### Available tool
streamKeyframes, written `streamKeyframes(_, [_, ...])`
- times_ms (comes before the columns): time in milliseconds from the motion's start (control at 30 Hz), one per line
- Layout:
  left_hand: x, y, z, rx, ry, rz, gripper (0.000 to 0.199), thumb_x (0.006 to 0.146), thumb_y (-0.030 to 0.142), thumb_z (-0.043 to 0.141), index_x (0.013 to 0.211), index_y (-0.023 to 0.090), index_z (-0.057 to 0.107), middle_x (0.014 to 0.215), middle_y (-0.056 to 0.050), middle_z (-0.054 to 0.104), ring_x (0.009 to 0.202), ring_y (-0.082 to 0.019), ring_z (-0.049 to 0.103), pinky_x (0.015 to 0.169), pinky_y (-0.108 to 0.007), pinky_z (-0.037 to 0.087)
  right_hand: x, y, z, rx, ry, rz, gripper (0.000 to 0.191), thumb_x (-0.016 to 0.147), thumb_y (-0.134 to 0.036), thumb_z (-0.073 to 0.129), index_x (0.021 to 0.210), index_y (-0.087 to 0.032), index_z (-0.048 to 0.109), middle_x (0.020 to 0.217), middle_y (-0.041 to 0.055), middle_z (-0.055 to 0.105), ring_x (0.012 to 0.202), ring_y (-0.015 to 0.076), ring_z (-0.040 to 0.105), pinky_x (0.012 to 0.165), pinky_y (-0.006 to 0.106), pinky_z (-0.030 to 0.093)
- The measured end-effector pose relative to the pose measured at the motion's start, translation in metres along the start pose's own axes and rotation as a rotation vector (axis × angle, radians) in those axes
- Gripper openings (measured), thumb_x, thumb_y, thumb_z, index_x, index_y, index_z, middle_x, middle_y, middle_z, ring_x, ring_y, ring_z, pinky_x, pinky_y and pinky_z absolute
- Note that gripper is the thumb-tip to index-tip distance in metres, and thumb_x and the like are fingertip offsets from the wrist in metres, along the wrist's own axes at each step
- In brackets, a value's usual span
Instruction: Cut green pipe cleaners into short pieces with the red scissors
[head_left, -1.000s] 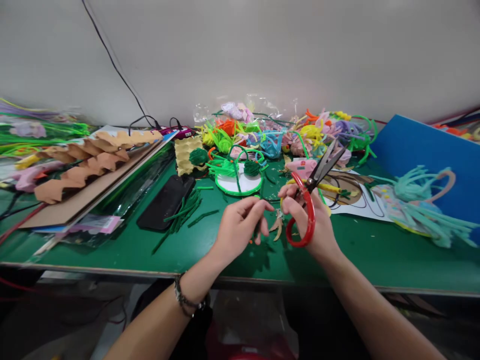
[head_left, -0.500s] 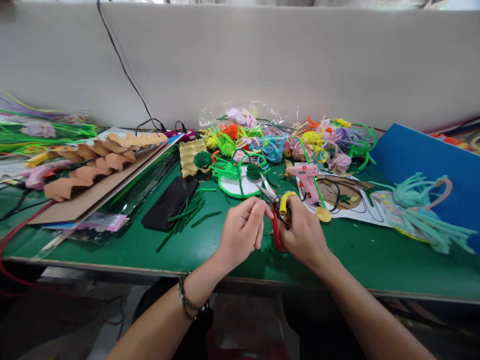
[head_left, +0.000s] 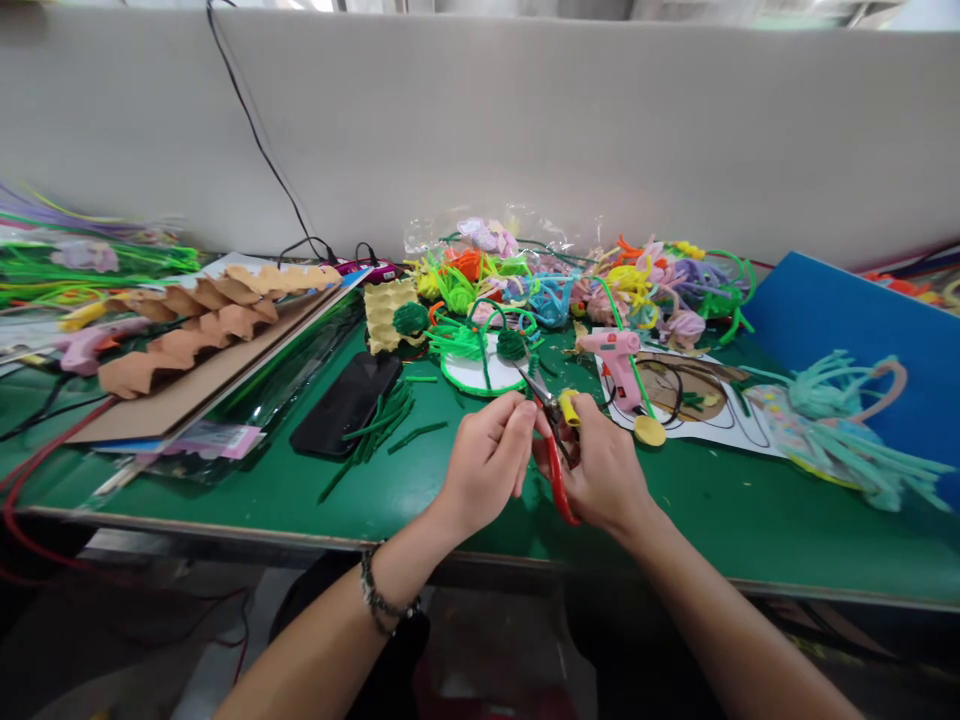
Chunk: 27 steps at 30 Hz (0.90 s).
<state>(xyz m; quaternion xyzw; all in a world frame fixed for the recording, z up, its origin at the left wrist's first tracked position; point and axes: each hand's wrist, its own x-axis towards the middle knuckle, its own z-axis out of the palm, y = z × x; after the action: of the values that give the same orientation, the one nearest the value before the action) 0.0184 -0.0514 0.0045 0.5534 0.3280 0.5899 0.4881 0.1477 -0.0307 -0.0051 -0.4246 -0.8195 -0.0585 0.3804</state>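
My right hand (head_left: 604,470) is closed around the handles of red-handled scissors (head_left: 556,470), which have a yellow wrapping on one loop. The blades point away to the upper left, just past my left fingertips. My left hand (head_left: 487,455) is closed in a pinch, with a short dark green pipe cleaner (head_left: 532,378) showing above the fingers beside the blades; most of it is hidden. Beyond them lies a white disc (head_left: 487,374) edged in green, bearing a dark green pompom-like ball (head_left: 511,345) and bright green strands. Cut green pipe cleaner pieces (head_left: 382,425) lie to the left.
A black phone (head_left: 345,405) rests left of the cut pieces. Cardboard sheets (head_left: 187,385) and egg-carton strips (head_left: 187,350) occupy the left side. A pink glue gun (head_left: 619,365) stands to the right, near a teal pipe cleaner figure (head_left: 847,420) and blue board (head_left: 847,310). Colourful pipe cleaner bundles (head_left: 547,300) line the back.
The scissors have turned slightly in my right hand and their blades look closer together. A dark green strand now shows by my left fingertips. The whole view has shifted a little.
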Motion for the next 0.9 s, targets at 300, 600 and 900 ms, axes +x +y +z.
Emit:
streamKeyframes(300, [-0.0025,-0.0024,0.0029,-0.007,-0.058,0.009,0.032,0.085,0.039,0.037,0.065,0.016,0.046,0.031,0.011,0.033,0.024,-0.001,0.026,0.03,-0.013,0.023,0.0004,-0.0019,0.0018,0.031,0.007,0.052,0.014,0.076,-0.032,0.04,0.072,-0.023,0.03,0.054,-0.0048,0.041,0.04,0.0107,0.038,0.04,0.021,0.03])
streamKeyframes(600, [-0.0055,-0.0011,0.0083,-0.021,-0.09,-0.038,0.032,0.085,0.039,0.036,0.064,0.016,0.045,0.031,0.01,0.033,0.024,-0.002,0.026,0.03,-0.013,0.022,-0.0025,-0.0005,0.0026,0.02,-0.011,0.083,0.012,0.078,-0.031,0.035,0.071,-0.023,0.03,0.053,-0.0052,0.039,0.04,0.0112,0.037,0.041,0.022,0.028])
streamKeyframes(900, [-0.0063,-0.0025,0.0098,-0.019,-0.105,-0.034,0.031,0.086,0.038,0.034,0.065,0.016,0.044,0.031,0.011,0.033,0.024,-0.002,0.027,0.03,-0.013,0.023,-0.004,0.0009,0.0034,-0.041,0.017,0.066,0.016,0.082,-0.034,0.033,0.071,-0.023,0.033,0.05,-0.0051,0.041,0.037,0.0113,0.037,0.039,0.021,0.025])
